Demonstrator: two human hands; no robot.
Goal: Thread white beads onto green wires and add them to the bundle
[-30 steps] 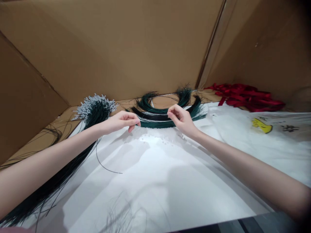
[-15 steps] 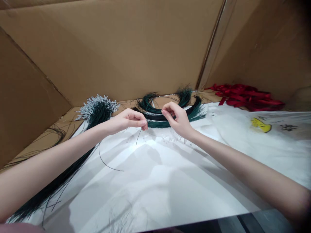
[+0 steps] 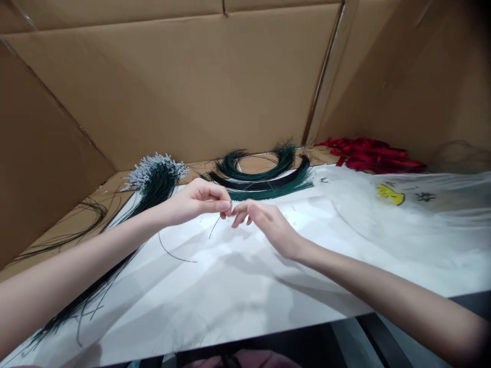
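Note:
My left hand (image 3: 199, 201) is pinched shut on a thin dark wire (image 3: 215, 226) whose short end hangs down from the fingertips. My right hand (image 3: 264, 222) reaches toward the left fingertips with its fingers loosely bent and almost touching them; I cannot see anything in it. Both hands hover over a white plastic sheet (image 3: 245, 286). Just behind them lies a curved bundle of dark green and black wires (image 3: 264, 179). A long loose wire (image 3: 172, 254) curls on the sheet below my left wrist.
A bundle of green stems with white bead tips (image 3: 155, 174) lies at the left, its stems running under my left arm. Red ribbons (image 3: 368, 153) lie at the back right. Brown cardboard walls (image 3: 192, 87) enclose the area. A yellow print (image 3: 389, 194) marks the sheet.
My right hand has let go of the silvery strand over the green bundle and come down and left to meet my left fingertips. The view has tilted slightly.

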